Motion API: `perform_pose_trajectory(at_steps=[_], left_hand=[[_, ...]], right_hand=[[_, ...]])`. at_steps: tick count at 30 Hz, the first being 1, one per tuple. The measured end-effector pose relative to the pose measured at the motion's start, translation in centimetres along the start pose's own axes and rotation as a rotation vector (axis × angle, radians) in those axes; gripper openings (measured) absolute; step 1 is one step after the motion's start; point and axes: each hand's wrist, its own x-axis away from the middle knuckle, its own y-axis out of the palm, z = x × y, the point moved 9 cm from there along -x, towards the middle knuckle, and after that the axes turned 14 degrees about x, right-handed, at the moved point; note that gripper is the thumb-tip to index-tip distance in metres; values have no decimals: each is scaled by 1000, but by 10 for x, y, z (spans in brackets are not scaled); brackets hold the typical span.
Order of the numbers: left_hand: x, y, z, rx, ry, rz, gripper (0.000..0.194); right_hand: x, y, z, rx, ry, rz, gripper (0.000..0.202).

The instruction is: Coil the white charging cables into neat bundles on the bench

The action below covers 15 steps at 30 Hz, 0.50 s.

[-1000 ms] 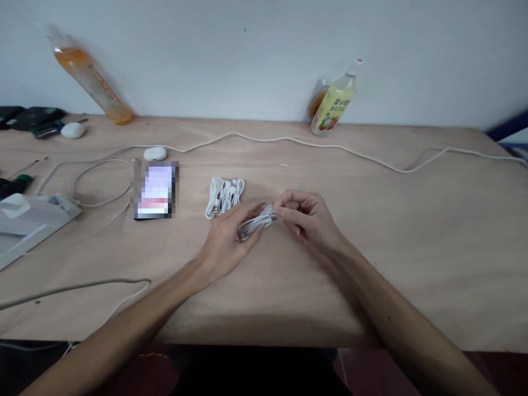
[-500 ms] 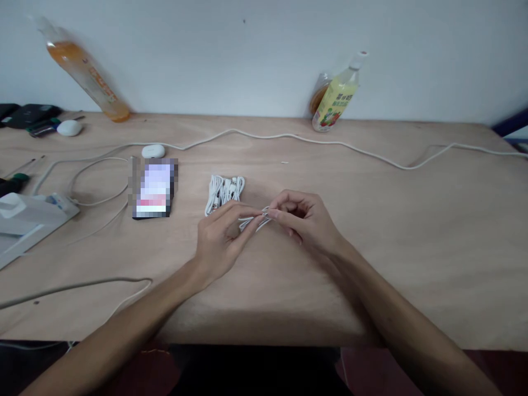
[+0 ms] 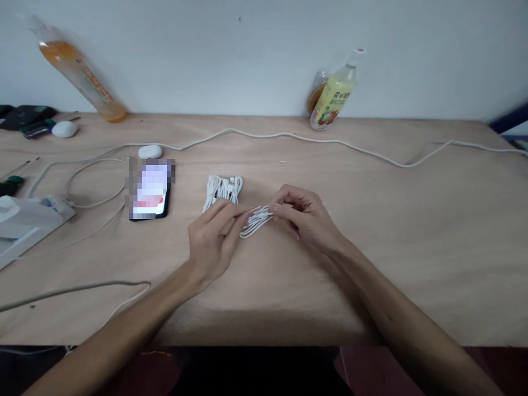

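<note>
A coiled white cable (image 3: 256, 221) lies between my hands, above the wooden table. My right hand (image 3: 303, 217) pinches the coil's right end between thumb and fingers. At the coil's left end, the fingertips of my left hand (image 3: 216, 236) are pressed together; what they grip is too small to make out. Just beyond my left hand, more bundled white cables (image 3: 225, 188) lie on the table, partly hidden by its fingers.
A phone (image 3: 150, 190) with a lit screen and a white case (image 3: 149, 152) are at left. A long white cord (image 3: 284, 135) crosses behind. Two bottles (image 3: 82, 77) (image 3: 335, 96) lean on the wall. A white box (image 3: 33, 223) sits far left.
My left hand has shifted slightly left, away from my right hand, and more of the coiled cable shows between them. The whole view has moved a little.
</note>
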Motion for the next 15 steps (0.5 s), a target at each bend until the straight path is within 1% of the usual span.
perform_pose_trajectory(at_steps=[2, 4, 9, 11, 15], left_hand=[[1, -2, 3, -45, 36, 9, 11], [2, -1, 6, -78, 76, 1, 11], [7, 6, 7, -134, 160, -46, 11], [8, 7, 4, -122, 149, -58, 13], [7, 7, 0, -44, 83, -71, 16]], right_hand=[[0, 0, 1, -18, 12, -8, 28], [2, 4, 1, -7, 23, -32, 27], [5, 14, -7, 142, -22, -36, 33], [5, 15, -6, 161, -23, -39, 33], [2, 12, -1, 146, -15, -44, 32]])
